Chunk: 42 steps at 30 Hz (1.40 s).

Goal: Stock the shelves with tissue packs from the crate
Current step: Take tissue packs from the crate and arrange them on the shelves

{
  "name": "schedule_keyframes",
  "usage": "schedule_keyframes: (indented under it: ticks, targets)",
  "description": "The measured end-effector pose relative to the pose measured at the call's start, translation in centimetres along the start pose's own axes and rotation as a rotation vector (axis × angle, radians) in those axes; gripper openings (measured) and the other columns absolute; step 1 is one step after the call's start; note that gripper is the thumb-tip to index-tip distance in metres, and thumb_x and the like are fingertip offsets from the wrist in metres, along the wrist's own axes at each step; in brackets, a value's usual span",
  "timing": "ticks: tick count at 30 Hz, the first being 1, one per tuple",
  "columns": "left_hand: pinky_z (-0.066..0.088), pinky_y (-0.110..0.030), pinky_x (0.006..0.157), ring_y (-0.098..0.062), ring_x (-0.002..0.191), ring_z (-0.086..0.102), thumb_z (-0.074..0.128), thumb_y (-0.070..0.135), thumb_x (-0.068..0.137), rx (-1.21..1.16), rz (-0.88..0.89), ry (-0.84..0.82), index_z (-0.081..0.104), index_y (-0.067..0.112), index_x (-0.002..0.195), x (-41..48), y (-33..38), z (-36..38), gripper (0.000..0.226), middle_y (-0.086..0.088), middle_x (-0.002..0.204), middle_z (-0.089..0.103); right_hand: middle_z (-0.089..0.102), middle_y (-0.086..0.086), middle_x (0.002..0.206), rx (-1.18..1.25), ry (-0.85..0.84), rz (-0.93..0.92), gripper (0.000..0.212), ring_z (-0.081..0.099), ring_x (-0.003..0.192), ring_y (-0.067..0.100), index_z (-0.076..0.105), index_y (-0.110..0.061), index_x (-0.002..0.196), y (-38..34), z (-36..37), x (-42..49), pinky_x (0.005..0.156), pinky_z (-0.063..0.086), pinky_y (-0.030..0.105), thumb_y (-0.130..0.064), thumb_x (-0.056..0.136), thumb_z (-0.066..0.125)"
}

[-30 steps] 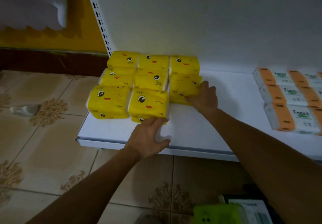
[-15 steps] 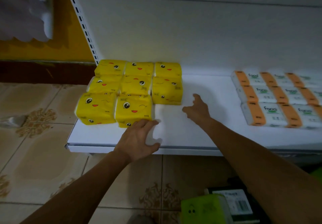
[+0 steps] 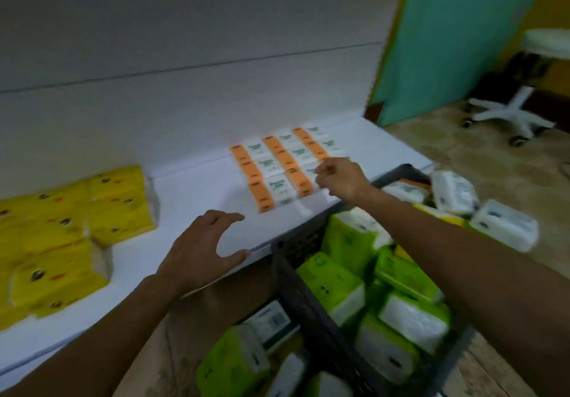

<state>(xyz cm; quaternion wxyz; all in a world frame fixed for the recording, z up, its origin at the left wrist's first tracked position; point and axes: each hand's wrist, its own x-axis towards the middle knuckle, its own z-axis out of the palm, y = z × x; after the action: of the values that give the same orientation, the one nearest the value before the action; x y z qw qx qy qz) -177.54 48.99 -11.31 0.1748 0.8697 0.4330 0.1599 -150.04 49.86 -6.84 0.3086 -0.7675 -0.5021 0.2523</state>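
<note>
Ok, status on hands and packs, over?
Left hand open, empty, over shelf edge. Right hand loosely curled, apparently empty. Green packs in crate. Nothing blocking the crate.

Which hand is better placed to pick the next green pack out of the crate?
Right. The right hand hovers empty by the front edge of the shelf, its forearm directly above the crate and its green packs. The left hand is spread above the shelf, left of the crate.
</note>
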Motion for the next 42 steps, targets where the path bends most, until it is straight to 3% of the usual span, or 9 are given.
schedule_keyframes:
  ticks: [7,12,16,19,22,27,30,35,42]
  targets:
    - [0.042,-0.027,0.085,-0.008,0.109,0.047,0.039,0.076,0.06,-0.169,0.176,-0.1,0.044,0.035,0.129,4.7,9.7,4.1,0.08,0.015,0.122,0.038,0.067,0.007,0.108,-0.092,0.26,0.175,0.023,0.06,0.104,0.024,0.067,-0.013,0.107,10.7,-11.8,-5.5,0.074,0.039,0.021,-0.016,0.086,0.06]
    - [0.044,-0.028,0.092,-0.009,0.11,0.047,0.044,0.075,0.058,-0.226,0.265,-0.237,0.044,0.027,0.132,5.7,14.2,8.1,0.088,0.007,0.124,0.039,0.046,0.012,0.139,-0.182,0.044,0.163,0.058,0.053,0.114,0.032,0.042,-0.02,0.138,15.9,-13.6,-10.0,0.086,0.046,0.037,-0.001,0.084,0.054]
    - [0.047,-0.037,0.092,-0.012,0.107,0.049,0.046,0.074,0.057,-0.21,0.289,-0.297,0.042,0.028,0.133,5.7,15.8,10.0,0.089,0.009,0.121,0.036,0.031,0.013,0.139,-0.341,-0.05,0.096,0.086,0.051,0.106,0.035,0.015,-0.025,0.149,17.0,-12.6,-10.2,0.075,0.047,0.04,-0.001,0.078,0.059]
    - [0.047,-0.037,0.091,-0.011,0.106,0.048,0.045,0.075,0.057,-0.194,0.29,-0.324,0.04,0.029,0.134,5.7,15.9,10.3,0.09,0.008,0.124,0.036,0.035,0.014,0.13,-0.765,0.025,0.037,0.076,0.038,0.118,0.033,0.028,-0.03,0.145,16.0,-12.4,-9.2,0.091,0.037,0.038,-0.019,0.079,0.064]
    - [0.047,-0.038,0.091,-0.011,0.106,0.048,0.047,0.074,0.056,-0.196,0.265,-0.339,0.04,0.032,0.134,5.4,15.4,10.3,0.089,0.01,0.125,0.034,0.031,0.01,0.136,-0.851,-0.007,-0.036,0.064,0.026,0.129,0.03,0.041,-0.023,0.131,15.2,-12.4,-8.4,0.108,0.021,0.048,-0.027,0.074,0.07]
    - [0.047,-0.037,0.092,-0.011,0.108,0.049,0.048,0.071,0.057,-0.205,0.252,-0.313,0.046,0.036,0.13,5.0,14.7,9.5,0.081,0.007,0.127,0.038,0.049,0.012,0.128,-0.9,-0.125,-0.188,0.067,0.047,0.117,0.028,0.036,-0.012,0.126,12.9,-12.4,-7.1,0.092,0.036,0.04,-0.04,0.075,0.069]
    - [0.044,-0.03,0.092,-0.01,0.11,0.046,0.048,0.07,0.059,-0.182,0.264,-0.287,0.037,0.031,0.136,4.8,15.0,8.5,0.087,0.003,0.128,0.041,0.057,0.009,0.12,-0.523,0.02,-0.182,0.059,0.053,0.11,0.028,0.048,-0.019,0.123,11.5,-12.6,-6.5,0.08,0.039,0.033,-0.048,0.075,0.069]
    - [0.042,-0.024,0.082,-0.011,0.1,0.046,0.073,0.044,0.075,-0.222,0.192,-0.22,0.014,0.028,0.146,4.3,14.8,7.4,0.094,-0.005,0.129,0.043,0.059,0.003,0.085,0.209,0.185,0.08,0.038,0.058,0.082,0.019,0.058,-0.013,0.085,9.4,-10.4,-6.1,0.066,0.043,0.029,-0.05,0.079,0.065]
    - [0.042,-0.034,0.095,-0.025,0.115,0.048,0.063,0.03,0.086,-0.247,0.151,-0.054,0.019,0.041,0.137,3.4,14.3,4.8,0.068,-0.01,0.135,0.039,0.063,0.017,0.114,0.663,-0.071,0.292,0.031,0.065,0.09,0.028,0.06,-0.016,0.105,8.1,-8.2,-8.1,0.061,0.054,0.031,-0.039,0.085,0.062]
